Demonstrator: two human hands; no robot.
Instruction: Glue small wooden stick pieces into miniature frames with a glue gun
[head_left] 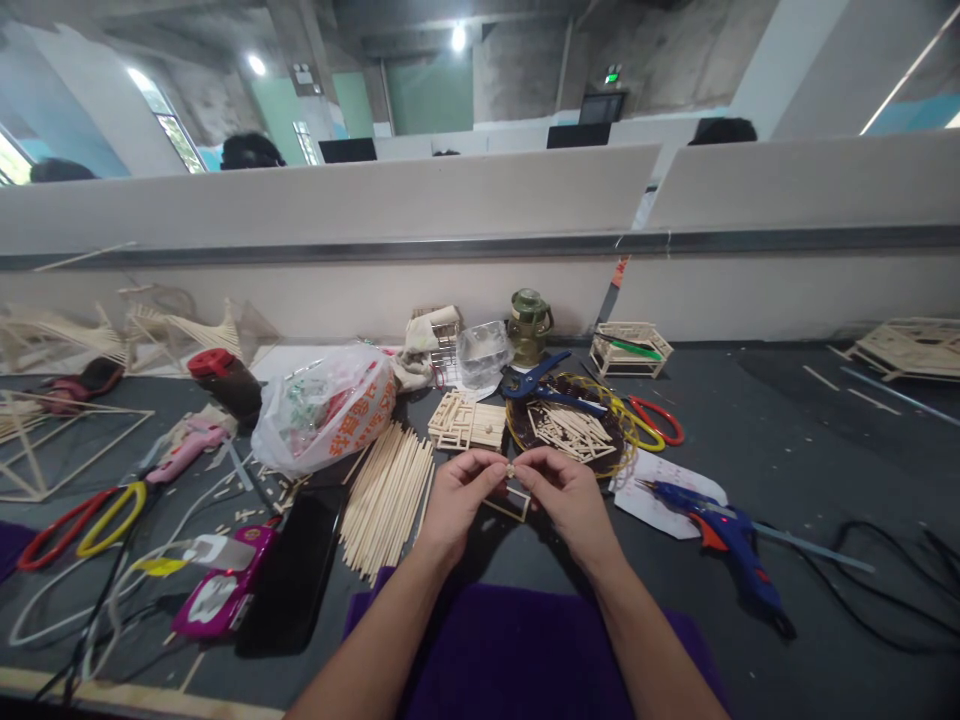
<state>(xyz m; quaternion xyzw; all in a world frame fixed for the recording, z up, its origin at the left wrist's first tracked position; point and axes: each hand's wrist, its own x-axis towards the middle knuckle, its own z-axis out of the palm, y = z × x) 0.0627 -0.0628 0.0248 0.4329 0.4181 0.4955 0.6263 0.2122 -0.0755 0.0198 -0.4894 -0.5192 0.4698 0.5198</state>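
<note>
My left hand point(463, 500) and my right hand point(561, 495) meet in front of me, thumbs and forefingers pinched on a tiny pale wooden piece point(511, 470). Just below the fingertips shows a small rectangular stick frame point(516, 514); I cannot tell whether it hangs from the fingers or lies on the table. Beyond the hands is a wooden stick model point(469, 422). A bundle of thin wooden sticks point(386, 500) lies left of my left hand. Past my right hand, a round basket point(626, 455) holds short cut sticks point(574, 430) and blue-handled cutters point(536, 378).
To the right, a blue glue gun point(742, 550) rests on white paper point(667, 490), its cord trailing. Red-and-yellow scissors point(660, 422) lie by the basket. At left are a plastic bag point(326, 410), a black phone point(292, 570), a magenta device point(225, 580) and a pink glue gun point(187, 450).
</note>
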